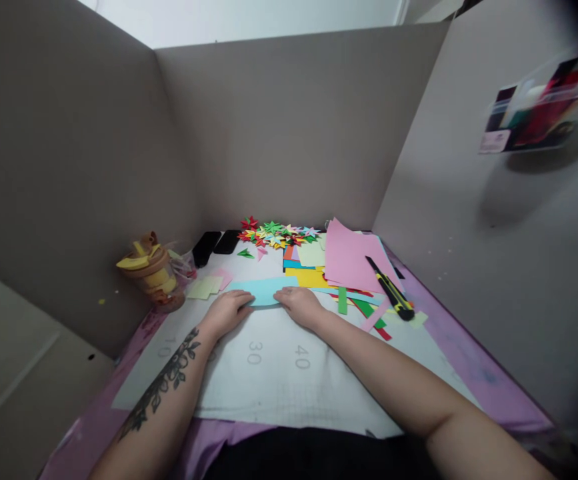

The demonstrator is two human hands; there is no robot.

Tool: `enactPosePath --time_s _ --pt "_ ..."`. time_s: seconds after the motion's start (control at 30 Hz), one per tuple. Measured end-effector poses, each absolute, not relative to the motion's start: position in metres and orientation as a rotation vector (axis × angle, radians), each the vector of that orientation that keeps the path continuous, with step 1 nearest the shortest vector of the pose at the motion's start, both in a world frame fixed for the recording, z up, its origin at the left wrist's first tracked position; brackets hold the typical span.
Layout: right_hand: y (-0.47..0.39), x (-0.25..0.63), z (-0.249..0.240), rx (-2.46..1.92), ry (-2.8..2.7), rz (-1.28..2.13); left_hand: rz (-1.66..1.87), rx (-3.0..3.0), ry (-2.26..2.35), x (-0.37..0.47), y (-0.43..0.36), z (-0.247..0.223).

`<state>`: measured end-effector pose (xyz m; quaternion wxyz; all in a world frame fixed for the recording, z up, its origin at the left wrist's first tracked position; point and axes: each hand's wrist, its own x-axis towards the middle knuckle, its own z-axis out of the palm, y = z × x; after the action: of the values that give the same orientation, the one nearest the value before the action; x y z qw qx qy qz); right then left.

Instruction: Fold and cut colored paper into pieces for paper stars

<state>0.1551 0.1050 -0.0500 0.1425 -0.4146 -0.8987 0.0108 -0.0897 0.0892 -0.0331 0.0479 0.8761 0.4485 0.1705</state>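
A light blue strip of paper [265,292] lies crosswise on the white mat [279,373]. At its left end my left hand [229,310] holds the near edge, fingers pressed together. My right hand [299,303] has its fingers closed on the right part of the same edge. The thumbs are partly hidden. Beyond the strip are a yellow sheet [306,278], a pink sheet [353,253] and a heap of folded paper stars [273,233].
A yellow and black cutter [391,289] rests on the pink sheet at the right, near green strips [343,300]. At the left stand a yellow cup [153,273], small pale green papers [205,287] and a black phone [207,248]. Grey partitions [289,133] surround the table.
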Motion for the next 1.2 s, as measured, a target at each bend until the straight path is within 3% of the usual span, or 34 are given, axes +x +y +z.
enactPosePath --time_s 0.3,0.6,1.2 --pt "0.118 0.175 -0.049 -1.404 -2.332 0.212 0.569 2.406 1.575 -0.107 0.106 -0.035" --pt "0.139 0.182 -0.057 -1.633 -2.168 0.138 0.657 2.222 1.880 -0.109 0.118 -0.040" --pt "0.141 0.179 -0.060 -1.849 -2.150 0.116 0.466 2.085 2.092 -0.105 0.123 -0.039"
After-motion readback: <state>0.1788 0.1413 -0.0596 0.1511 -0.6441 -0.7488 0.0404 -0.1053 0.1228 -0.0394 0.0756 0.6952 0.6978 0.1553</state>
